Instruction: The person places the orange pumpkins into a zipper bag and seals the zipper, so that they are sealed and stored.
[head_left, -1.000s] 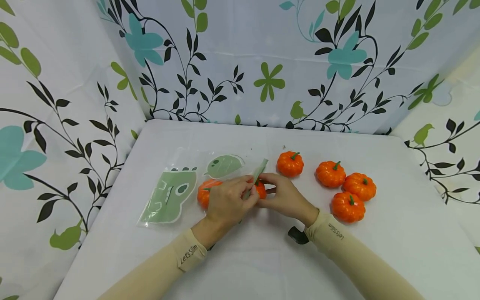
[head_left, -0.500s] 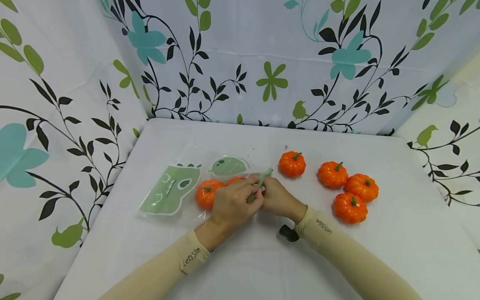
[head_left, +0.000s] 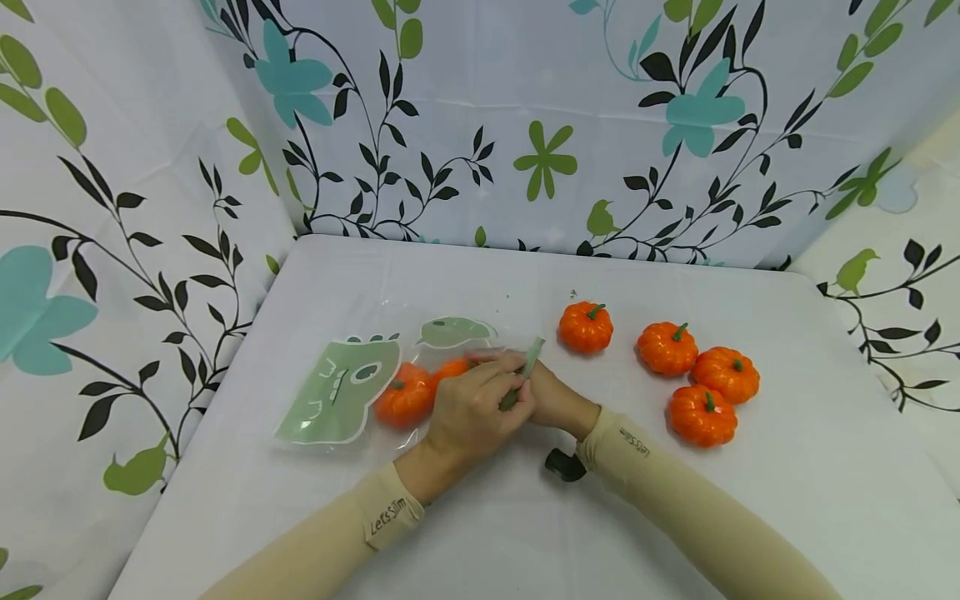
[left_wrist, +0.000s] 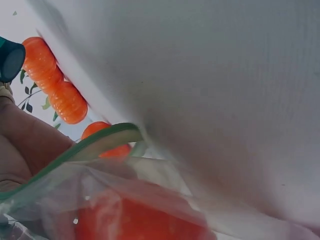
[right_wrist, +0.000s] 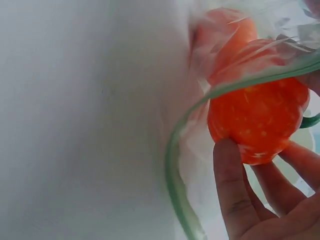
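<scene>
1. Pinching the green rim [head_left: 533,357] of the bag [head_left: 341,396], the left hand [head_left: 478,408] has thumb and fingers on that edge.
2. The right hand [head_left: 558,396] grasps a pumpkin [right_wrist: 260,120] between thumb and fingers at the bag's mouth; the rim crosses in front of it, and how much of it is inside I cannot tell.
3. Another pumpkin [head_left: 405,400] lies within the bag. Four loose pumpkins [head_left: 585,327] sit on the table [head_left: 795,517], to the right of the bag.
4. The likeliest trouble, I judge, is a snag: the held pumpkin's stem [right_wrist: 311,121] sticks out and could catch the limp film.
5. If the left pinch slackened, the rim could fold across the mouth and block the pumpkin.
6. Its rounded, glossy skin could slip from the right fingertips; a drop outside the mouth might send it rolling.
7. Hard pushing could jam it against the bagged one or drag the whole bag, which lies loose.
8. Writing: both the left sleeve [head_left: 387,515] and the right sleeve [head_left: 633,442] carry what reads as "LetsSlim". The bag bears a printed green face; I can make out no lettering on it, nor any label on the pumpkins.
</scene>
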